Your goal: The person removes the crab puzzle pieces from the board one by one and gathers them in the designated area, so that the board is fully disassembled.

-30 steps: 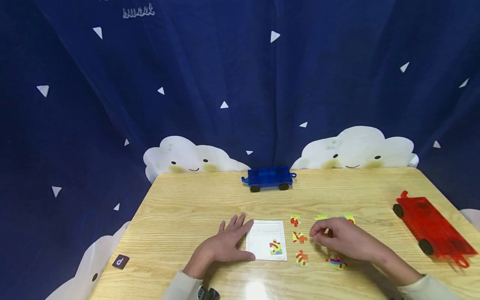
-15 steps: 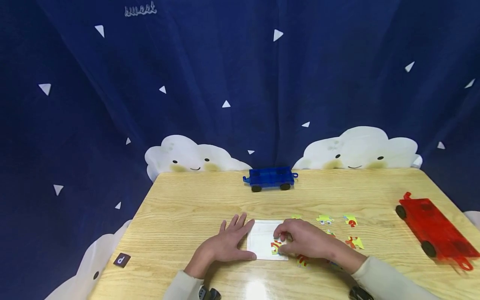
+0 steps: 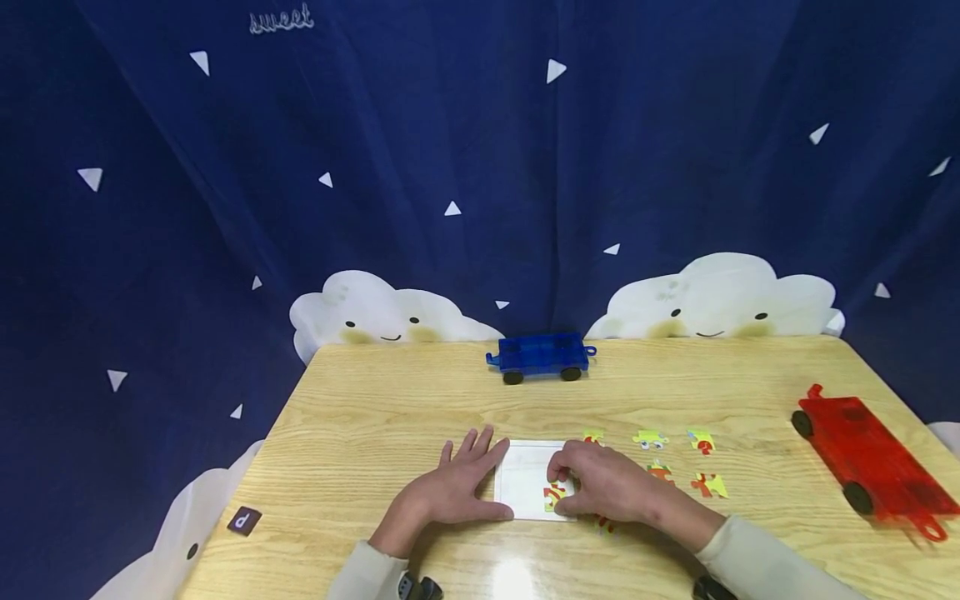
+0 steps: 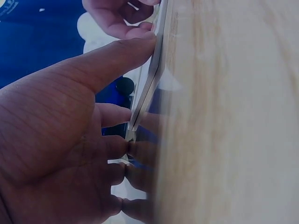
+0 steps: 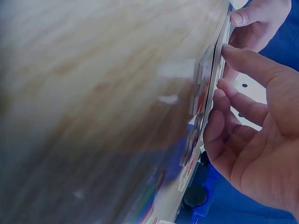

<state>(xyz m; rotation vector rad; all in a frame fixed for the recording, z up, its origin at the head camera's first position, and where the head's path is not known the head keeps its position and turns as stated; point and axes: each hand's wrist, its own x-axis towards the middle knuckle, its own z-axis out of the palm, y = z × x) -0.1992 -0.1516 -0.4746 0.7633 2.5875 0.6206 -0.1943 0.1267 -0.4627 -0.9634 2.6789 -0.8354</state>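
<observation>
A square white puzzle tray (image 3: 517, 479) lies on the table. My left hand (image 3: 450, 492) rests at the tray's left side, fingers spread and straight, the thumb on its near left corner. Over the right edge is my right hand (image 3: 611, 485), its thumb and index finger pinching a red and yellow jigsaw piece (image 3: 553, 497) in the lower right of the tray. Part of that piece is hidden by the fingers. In the right wrist view, the right thumb (image 5: 247, 60) and index finger sit at the tray's edge, other fingers curled.
Several loose jigsaw pieces lie right of the tray, among them a yellow one with eyes (image 3: 651, 439) and a red and yellow one (image 3: 708, 485). A blue toy wagon (image 3: 542, 356) stands behind, a red one (image 3: 873, 458) at the right. A small dark tile (image 3: 243, 521) lies at left.
My right hand has moved left from above the loose pieces to the piece in the tray, staying there over the last half second. The left hand has kept its place.
</observation>
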